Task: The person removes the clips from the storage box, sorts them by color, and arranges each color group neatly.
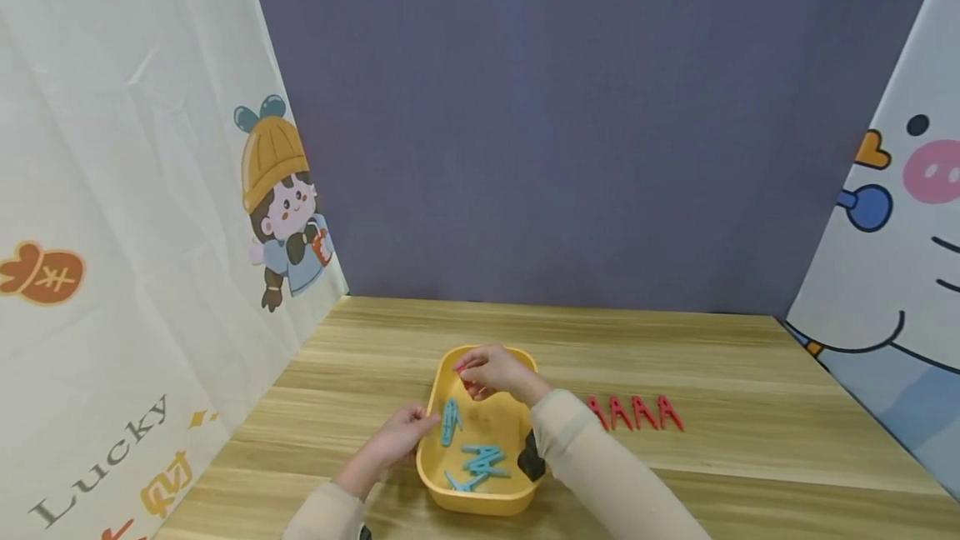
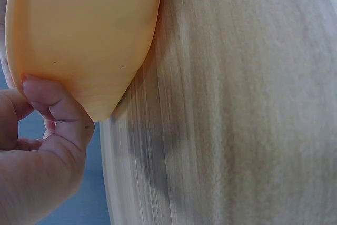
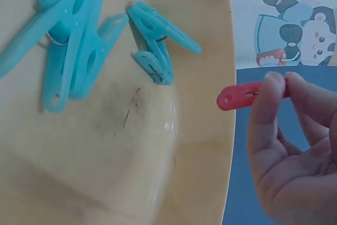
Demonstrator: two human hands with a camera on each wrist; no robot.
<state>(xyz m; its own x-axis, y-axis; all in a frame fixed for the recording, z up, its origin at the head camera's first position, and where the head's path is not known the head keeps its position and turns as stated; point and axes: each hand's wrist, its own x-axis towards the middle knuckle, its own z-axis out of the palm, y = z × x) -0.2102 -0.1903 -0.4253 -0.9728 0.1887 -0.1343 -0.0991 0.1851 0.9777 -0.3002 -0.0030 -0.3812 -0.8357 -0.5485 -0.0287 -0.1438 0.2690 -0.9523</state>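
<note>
Between the thumb and fingers of my right hand is a red clothespin, held over the far part of a yellow plastic basin. My left hand pinches the basin's left rim, as the left wrist view shows with the thumb and fingers at the edge. Inside the basin lie several blue clothespins, most of them near its front end. One blue clothespin lies apart by the left wall, close to my left fingertips.
On the wooden table, several red clothespins stand in a row right of the basin, partly behind my right sleeve. A dark purple panel rises at the back, with printed sheets at the left and right.
</note>
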